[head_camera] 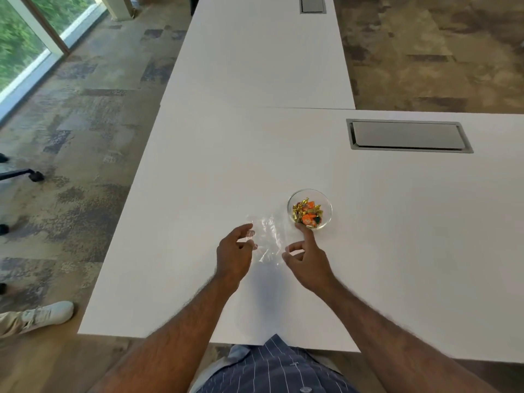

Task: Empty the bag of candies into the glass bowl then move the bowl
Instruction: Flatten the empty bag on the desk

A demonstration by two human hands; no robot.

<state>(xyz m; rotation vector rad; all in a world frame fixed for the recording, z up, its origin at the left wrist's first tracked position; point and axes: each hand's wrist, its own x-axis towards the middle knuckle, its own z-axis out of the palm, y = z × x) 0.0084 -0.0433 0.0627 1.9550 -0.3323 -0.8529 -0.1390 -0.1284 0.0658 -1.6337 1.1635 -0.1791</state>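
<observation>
candies [308, 213] fill round glass bowl [326, 215]; crinkled clear bag [268, 239] seemingly empty

- Clear round glass bowl [309, 209] was see-through, no tint.
- Wrapped candies [307, 213] in it were gold, orange, with one dark green bit.
- Clear thin plastic bag [266, 241] was colourless, with pale white glare streaks.
- Flat white table [255, 165] was plain, no pattern.
- Rectangular grey metal cable hatch [408, 135] had a paler grey lid.
- Navy shirt [279, 367] had thin white pinstripes.
- Carpet floor [93, 114] was mottled brown and tan with dark grey patches.
- White shoe [49, 312] sat below a beige trouser leg [11, 323].
- Window [19, 38] showed green foliage.
</observation>
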